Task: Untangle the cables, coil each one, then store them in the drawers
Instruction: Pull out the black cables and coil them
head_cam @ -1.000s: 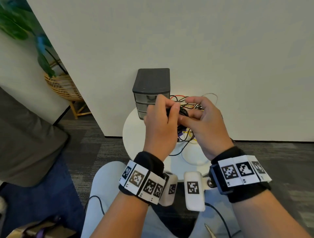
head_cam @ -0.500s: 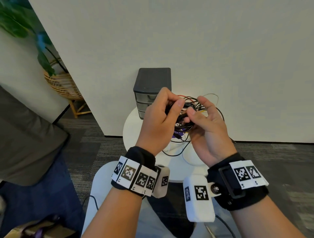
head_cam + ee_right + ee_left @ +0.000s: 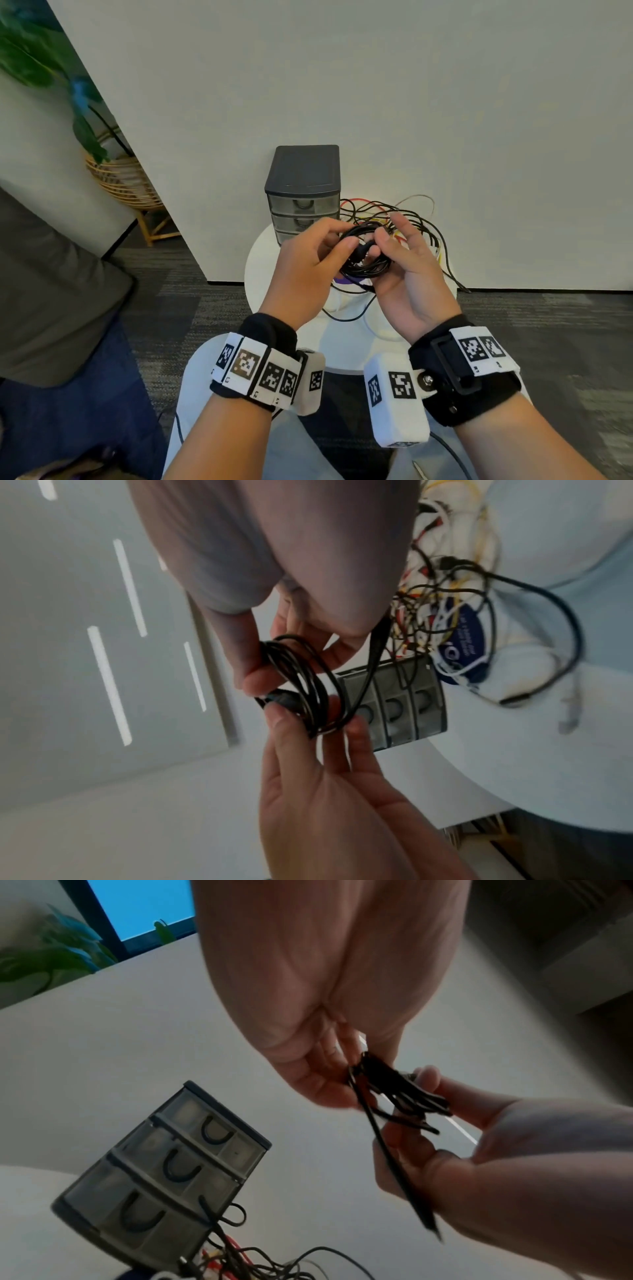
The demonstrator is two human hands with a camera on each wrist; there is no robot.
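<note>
While both hands are raised above the near edge of the round white table point(image 3: 260, 260), a black coiled cable point(image 3: 364, 263) sits between them. The left hand point(image 3: 305, 270) pinches the coil's left side, thumb tip near a black plug at the middle (the plug end itself is blurred). The right hand point(image 3: 407, 274) cups the coil from the right, palm turned up, thumb pressed onto the loops and fingers curled behind them. In the right wrist view the loops point(image 3: 308, 685) hang together as one neat ring. On the table beyond the hands lies the tangle of remaining cables point(image 3: 404, 216), black, red and yellow, just right of the dark drawer unit point(image 3: 303, 192). Its three translucent drawers all look closed. A wicker plant stand point(image 3: 126, 185) stands far left.
</note>
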